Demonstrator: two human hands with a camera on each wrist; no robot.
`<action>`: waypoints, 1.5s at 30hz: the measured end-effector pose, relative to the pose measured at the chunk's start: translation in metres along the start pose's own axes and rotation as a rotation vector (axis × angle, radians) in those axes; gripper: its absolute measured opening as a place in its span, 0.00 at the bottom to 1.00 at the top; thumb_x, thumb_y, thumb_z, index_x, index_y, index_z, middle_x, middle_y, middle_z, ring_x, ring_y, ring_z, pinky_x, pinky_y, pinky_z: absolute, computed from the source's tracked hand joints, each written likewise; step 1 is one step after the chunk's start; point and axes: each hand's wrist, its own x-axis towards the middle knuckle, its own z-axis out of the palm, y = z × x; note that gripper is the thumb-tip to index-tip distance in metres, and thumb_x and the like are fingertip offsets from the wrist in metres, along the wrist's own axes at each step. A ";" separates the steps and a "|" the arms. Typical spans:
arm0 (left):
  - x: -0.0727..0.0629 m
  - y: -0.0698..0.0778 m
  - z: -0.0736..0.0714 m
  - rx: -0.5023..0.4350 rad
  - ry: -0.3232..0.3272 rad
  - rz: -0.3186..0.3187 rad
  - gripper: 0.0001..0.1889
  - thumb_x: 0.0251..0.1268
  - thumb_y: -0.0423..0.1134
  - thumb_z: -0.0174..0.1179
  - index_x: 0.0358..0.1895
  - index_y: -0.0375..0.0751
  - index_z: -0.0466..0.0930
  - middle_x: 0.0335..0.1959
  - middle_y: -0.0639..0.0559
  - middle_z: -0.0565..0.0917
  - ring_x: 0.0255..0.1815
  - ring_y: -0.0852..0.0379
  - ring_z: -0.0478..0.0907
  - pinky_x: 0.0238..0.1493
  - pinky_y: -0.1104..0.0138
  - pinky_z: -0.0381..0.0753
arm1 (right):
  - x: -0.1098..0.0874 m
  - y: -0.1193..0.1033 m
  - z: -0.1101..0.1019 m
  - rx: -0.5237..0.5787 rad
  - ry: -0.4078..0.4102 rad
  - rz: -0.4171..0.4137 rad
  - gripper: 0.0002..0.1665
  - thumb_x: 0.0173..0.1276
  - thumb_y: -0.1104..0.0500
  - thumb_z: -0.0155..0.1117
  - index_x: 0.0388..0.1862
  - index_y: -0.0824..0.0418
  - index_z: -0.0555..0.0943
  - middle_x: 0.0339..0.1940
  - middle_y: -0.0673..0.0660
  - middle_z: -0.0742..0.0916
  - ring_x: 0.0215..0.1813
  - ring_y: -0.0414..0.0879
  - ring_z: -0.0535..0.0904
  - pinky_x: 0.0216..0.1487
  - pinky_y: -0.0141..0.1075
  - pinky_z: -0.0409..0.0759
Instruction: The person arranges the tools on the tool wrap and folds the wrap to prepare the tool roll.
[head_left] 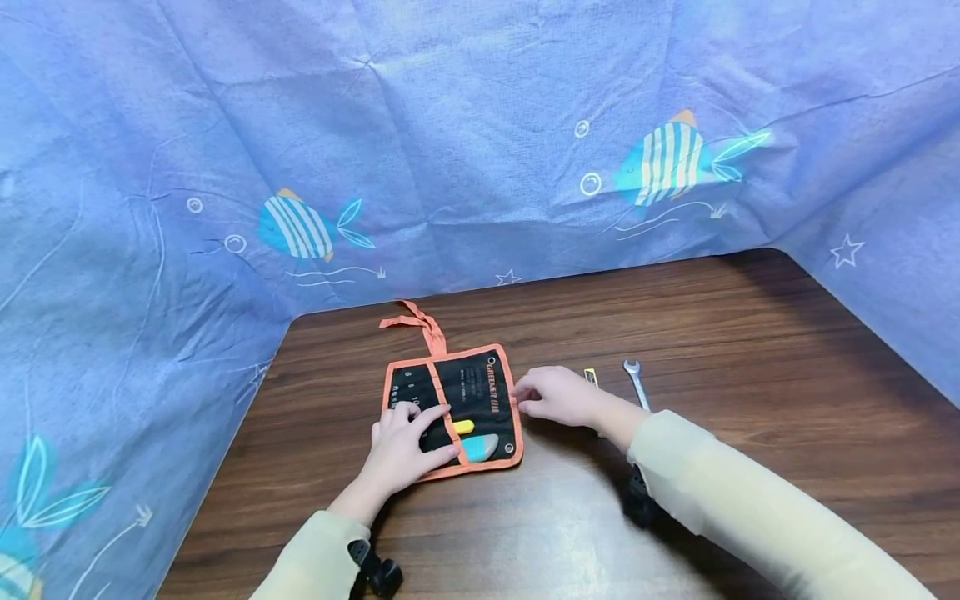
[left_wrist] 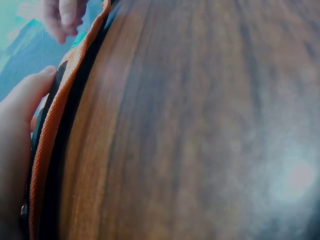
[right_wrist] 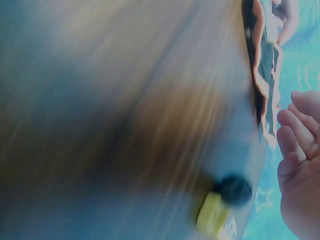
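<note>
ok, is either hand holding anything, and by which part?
No clear hold. The left hand rests on the tool pouch, reaching its orange middle band; the right hand is at its right edge, pinch unclear.

The person's left grip (head_left: 401,442) is resting on an orange-edged black pouch (head_left: 465,387), its thumb and forefinger touching the orange band (head_left: 440,387); a yellow end (head_left: 463,427) and a teal-and-grey end (head_left: 478,448) are poking out there. The right grip (head_left: 558,396) is hovering at the pouch's right edge. A wrench (head_left: 639,386) is lying on the desk (head_left: 705,308), partly hidden behind the right sleeve (head_left: 750,508).
</note>
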 end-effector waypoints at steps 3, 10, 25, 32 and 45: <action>0.001 -0.001 0.000 0.007 0.002 0.013 0.35 0.49 0.72 0.56 0.62 0.65 0.73 0.46 0.50 0.68 0.47 0.49 0.60 0.44 0.53 0.59 | -0.010 0.009 -0.008 -0.008 0.014 0.030 0.13 0.64 0.59 0.61 0.46 0.60 0.83 0.37 0.48 0.82 0.40 0.40 0.78 0.44 0.40 0.75; 0.005 -0.004 -0.001 -0.004 -0.010 0.061 0.33 0.50 0.68 0.59 0.62 0.65 0.72 0.38 0.55 0.64 0.42 0.52 0.58 0.41 0.56 0.56 | -0.038 0.032 -0.017 -0.010 0.091 0.072 0.13 0.63 0.58 0.63 0.45 0.60 0.82 0.37 0.48 0.83 0.40 0.41 0.78 0.42 0.39 0.76; 0.010 -0.007 0.001 0.044 -0.052 0.106 0.35 0.51 0.74 0.53 0.64 0.69 0.69 0.34 0.57 0.61 0.37 0.54 0.56 0.37 0.58 0.54 | -0.089 0.067 -0.036 -0.041 0.190 0.123 0.11 0.59 0.58 0.65 0.41 0.58 0.82 0.33 0.45 0.79 0.36 0.39 0.75 0.38 0.39 0.74; 0.010 -0.007 0.001 0.054 -0.058 0.101 0.36 0.47 0.74 0.55 0.62 0.69 0.71 0.34 0.57 0.61 0.38 0.54 0.57 0.39 0.58 0.55 | -0.108 0.080 -0.047 -0.073 0.187 0.168 0.15 0.58 0.57 0.67 0.44 0.61 0.82 0.32 0.47 0.79 0.34 0.40 0.74 0.35 0.38 0.72; 0.014 -0.008 0.000 0.073 -0.101 0.096 0.39 0.46 0.77 0.52 0.66 0.73 0.65 0.34 0.57 0.61 0.35 0.56 0.56 0.35 0.59 0.55 | -0.127 0.087 -0.049 -0.047 0.169 0.176 0.21 0.56 0.54 0.71 0.46 0.63 0.80 0.36 0.49 0.78 0.37 0.41 0.74 0.39 0.39 0.73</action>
